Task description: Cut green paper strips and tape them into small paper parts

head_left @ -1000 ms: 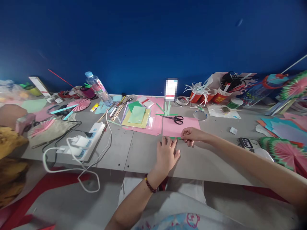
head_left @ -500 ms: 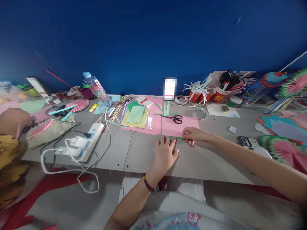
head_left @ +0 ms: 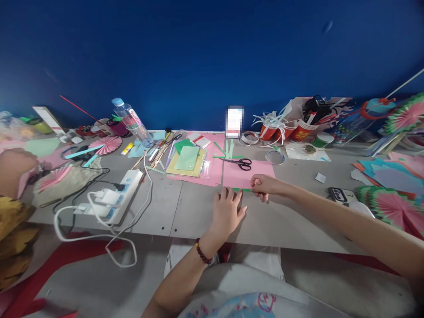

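A pink sheet of paper (head_left: 236, 177) lies on the grey table in front of me, with a narrow green paper strip (head_left: 245, 190) along its near edge. My left hand (head_left: 227, 212) rests with its fingers spread, the fingertips at the left end of that edge. At the right end, my right hand (head_left: 263, 186) pinches the green strip between thumb and finger. Black-handled scissors (head_left: 244, 164) lie on the pink sheet, beyond both hands. Several cut green strips (head_left: 229, 150) are beyond the scissors.
A stack of coloured paper (head_left: 188, 163) and a tilted plastic bottle (head_left: 134, 121) stand left of centre. Nearer is a white power strip (head_left: 126, 196) with loose cables. Red cups (head_left: 303, 131), a tape roll (head_left: 274, 157) and a phone (head_left: 342, 195) are to the right. Someone's hand (head_left: 16, 174) shows at far left.
Both my hands stay almost in place on the paper. The other person's hand at far left has shifted slightly. The whole view has moved a little.
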Available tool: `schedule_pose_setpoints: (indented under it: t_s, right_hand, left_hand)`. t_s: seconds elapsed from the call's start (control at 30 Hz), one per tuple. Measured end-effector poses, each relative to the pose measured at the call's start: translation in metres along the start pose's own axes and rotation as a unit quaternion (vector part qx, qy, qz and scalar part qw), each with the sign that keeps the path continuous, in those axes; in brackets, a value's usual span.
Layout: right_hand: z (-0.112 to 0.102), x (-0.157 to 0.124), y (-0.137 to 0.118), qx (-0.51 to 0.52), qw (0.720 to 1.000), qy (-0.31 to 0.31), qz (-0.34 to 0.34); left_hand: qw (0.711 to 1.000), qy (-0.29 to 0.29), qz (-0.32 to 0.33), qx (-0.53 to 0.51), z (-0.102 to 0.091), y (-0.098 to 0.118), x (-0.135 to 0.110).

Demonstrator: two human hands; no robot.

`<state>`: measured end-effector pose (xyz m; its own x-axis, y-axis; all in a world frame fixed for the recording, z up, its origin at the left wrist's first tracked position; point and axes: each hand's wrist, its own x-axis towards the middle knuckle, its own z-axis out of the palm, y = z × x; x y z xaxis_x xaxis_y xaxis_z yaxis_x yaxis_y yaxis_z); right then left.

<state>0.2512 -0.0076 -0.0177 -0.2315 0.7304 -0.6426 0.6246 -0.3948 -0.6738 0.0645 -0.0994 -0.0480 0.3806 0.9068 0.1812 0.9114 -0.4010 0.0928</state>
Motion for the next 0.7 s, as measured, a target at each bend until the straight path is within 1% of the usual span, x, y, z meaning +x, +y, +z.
schedule_pose_setpoints:
  t_s: [0.3,0.47,0.7]
  right_hand:
    - [-0.0016,0.0076,0.0086,-0.002,1.000,-0.013,-0.010]
    - [-0.0011,0.0057,0.0069,-0.001,1.000,-0.012,-0.004]
    - [-0.0002,0.0016,0.0027,0.005,1.000,-0.006,0.003]
  left_hand:
    - [1.000,-0.003,0.001,0.000,0.0005,-0.0001,-0.0006]
    - [1.000,-0.004,-0.002,-0.003,-0.0010,0.0005,0.0002]
    - [1.000,0.004,0.001,-0.006,0.0016,-0.0002,-0.0005]
